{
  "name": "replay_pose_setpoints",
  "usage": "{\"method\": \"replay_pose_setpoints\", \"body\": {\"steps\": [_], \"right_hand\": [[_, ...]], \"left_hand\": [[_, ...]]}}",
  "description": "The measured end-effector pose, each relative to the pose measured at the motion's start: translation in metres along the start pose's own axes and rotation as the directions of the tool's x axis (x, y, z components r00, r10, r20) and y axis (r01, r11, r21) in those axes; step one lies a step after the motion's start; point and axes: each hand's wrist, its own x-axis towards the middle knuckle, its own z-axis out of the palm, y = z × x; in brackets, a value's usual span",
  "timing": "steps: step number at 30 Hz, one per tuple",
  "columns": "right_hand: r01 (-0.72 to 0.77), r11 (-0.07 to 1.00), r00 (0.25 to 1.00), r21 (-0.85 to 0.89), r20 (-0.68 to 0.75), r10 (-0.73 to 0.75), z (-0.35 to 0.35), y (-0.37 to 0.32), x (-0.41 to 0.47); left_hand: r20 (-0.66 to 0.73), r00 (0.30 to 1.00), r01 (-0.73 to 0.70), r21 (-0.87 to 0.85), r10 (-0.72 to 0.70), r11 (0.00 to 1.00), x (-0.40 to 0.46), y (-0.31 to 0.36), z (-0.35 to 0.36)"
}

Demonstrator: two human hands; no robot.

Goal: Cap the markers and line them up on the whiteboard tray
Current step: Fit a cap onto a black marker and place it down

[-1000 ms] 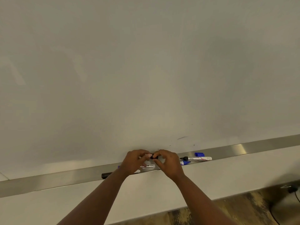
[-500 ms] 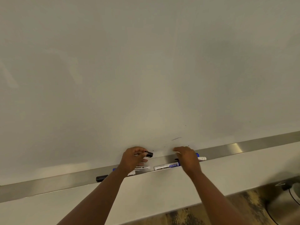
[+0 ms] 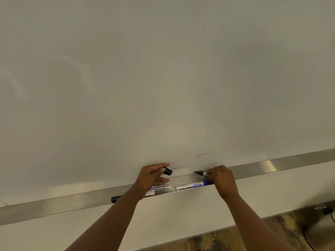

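My left hand (image 3: 153, 177) pinches a loose black cap (image 3: 168, 171) just above the metal whiteboard tray (image 3: 54, 205). My right hand (image 3: 223, 180) grips an uncapped black marker (image 3: 201, 173), its bare tip pointing left toward the cap, a short gap between them. On the tray below lie a white marker with a blue end (image 3: 192, 186) and a white marker (image 3: 161, 187) partly under my left hand. A black-capped marker end (image 3: 115, 198) sticks out to the left of my left forearm; its body is hidden.
The large whiteboard (image 3: 163, 78) fills the view, with a few small ink marks (image 3: 201, 155) above the tray. A white wall band runs under the tray. Patterned floor (image 3: 226, 240) and a dark cable (image 3: 326, 212) show at the bottom right.
My hands parted. The right hand went right along the tray and lifted the uncapped black marker. The left hand kept the black cap and stayed near the same spot.
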Motion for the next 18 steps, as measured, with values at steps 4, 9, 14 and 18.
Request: {"method": "replay_pose_setpoints", "body": {"steps": [4, 9, 14, 18], "right_hand": [[0.118, 0.984, 0.977, 0.133, -0.191, -0.091, -0.006, -0.018, -0.002], [0.134, 0.9, 0.956, 0.414, -0.294, -0.007, -0.013, -0.044, 0.004], [0.191, 0.87, 0.946, 0.455, -0.322, -0.039, -0.019, -0.06, 0.01], [0.194, 0.858, 0.951, 0.476, -0.306, -0.046, -0.02, -0.062, 0.008]], "left_hand": [[-0.007, 1.0, 0.023, -0.053, -0.023, 0.998, -0.001, -0.003, -0.002], [-0.029, 0.999, 0.03, -0.044, -0.031, 0.999, 0.002, -0.007, -0.001], [-0.035, 0.999, 0.023, -0.062, -0.025, 0.998, 0.0, -0.011, 0.001], [-0.03, 0.999, 0.021, -0.054, -0.022, 0.998, -0.002, -0.01, 0.002]]}}
